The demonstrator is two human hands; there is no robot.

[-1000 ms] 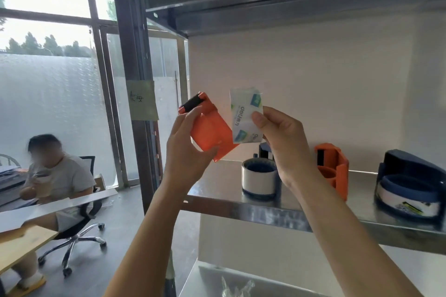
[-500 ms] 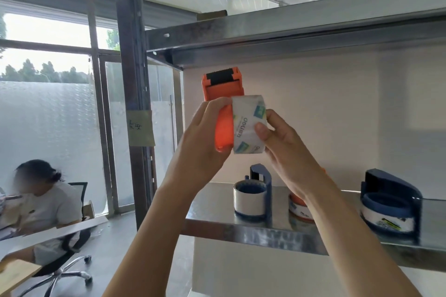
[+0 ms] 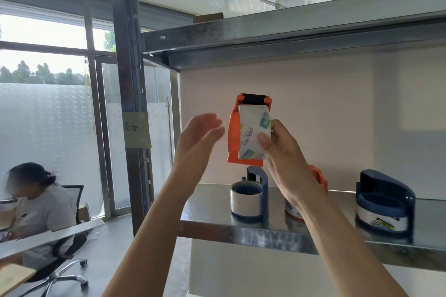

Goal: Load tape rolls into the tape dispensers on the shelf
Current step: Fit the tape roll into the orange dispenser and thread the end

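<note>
Since the earlier frame the left hand (image 3: 200,137) has let go of the orange dispenser (image 3: 233,132) and hangs spread wide, holding nothing. The right hand (image 3: 282,149) pinches the tape roll (image 3: 253,135) against the dispenser, both upright, high above the shelf (image 3: 241,231); the dispenser's free side faces the left hand.

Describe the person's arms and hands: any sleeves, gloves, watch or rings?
Bare throughout. The left hand and right hand wear no gloves, and no rings show. Both forearms are uncovered down to the frame's edge: no sleeve, watch or bracelet in view. The left hand is blurred, so small details there are uncertain.
</note>
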